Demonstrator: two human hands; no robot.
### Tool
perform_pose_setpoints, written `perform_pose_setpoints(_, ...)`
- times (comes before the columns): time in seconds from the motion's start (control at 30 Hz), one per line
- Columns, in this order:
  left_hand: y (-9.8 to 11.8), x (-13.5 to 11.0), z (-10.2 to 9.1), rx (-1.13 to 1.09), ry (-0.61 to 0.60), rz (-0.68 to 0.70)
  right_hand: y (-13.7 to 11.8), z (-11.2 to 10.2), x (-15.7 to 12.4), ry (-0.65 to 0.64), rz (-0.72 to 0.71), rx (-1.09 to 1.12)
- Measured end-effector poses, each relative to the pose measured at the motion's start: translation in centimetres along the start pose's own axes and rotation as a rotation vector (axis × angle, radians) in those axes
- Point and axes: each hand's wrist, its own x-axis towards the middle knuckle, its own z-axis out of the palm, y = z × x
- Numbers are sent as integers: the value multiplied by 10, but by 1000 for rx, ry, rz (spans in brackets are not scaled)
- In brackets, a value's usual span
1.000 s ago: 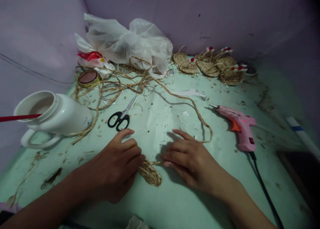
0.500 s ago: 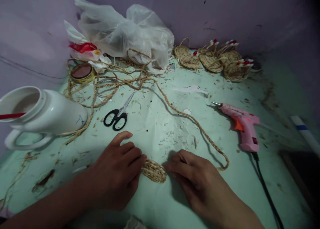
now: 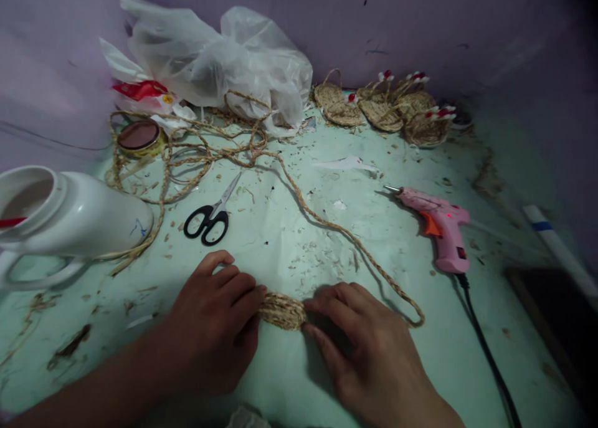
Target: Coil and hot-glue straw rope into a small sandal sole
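Between my hands, just above the table, is a small oval coil of braided straw rope (image 3: 283, 311). My left hand (image 3: 217, 319) is closed on its left end, the fingers covering that part. At the right end, the thumb and fingertips of my right hand (image 3: 359, 337) pinch the coil's edge. A long braided rope (image 3: 322, 219) runs from a loose tangle at the back left, across the table, and bends round beside my right hand, where its end is hidden.
Black-handled scissors (image 3: 212, 216) lie beyond my left hand. At the left a white mug (image 3: 107, 213) rests on its side. A pink glue gun (image 3: 436, 219) with a cord lies at the right. Behind are a plastic bag (image 3: 261, 66), a tape roll (image 3: 140, 138) and several woven pieces (image 3: 380, 113).
My right thumb has spread from the fingers and now grips the coil's right end. The coil has turned a little more level. The whole view has shifted slightly.
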Motion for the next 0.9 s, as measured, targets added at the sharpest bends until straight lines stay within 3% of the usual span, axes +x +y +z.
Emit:
perform_pose_setpoints(0.1,1,1,0,20,16,-9,-1,4,-3,103,25,-46)
perform_pose_setpoints(0.3,1,3,2,-20,9,-69,1,8,-8,183,82,-28)
perform_pose_setpoints(0.53,5,2,3,-50,50,-130,-3,10,-9,152,276,-72)
perform_pose_setpoints(0.7,5,1,7,5,127,-98,0,13,-11,227,246,-44)
perform_pose_setpoints(0.9,6,4,9,52,204,-72,1,12,-7,235,307,-72)
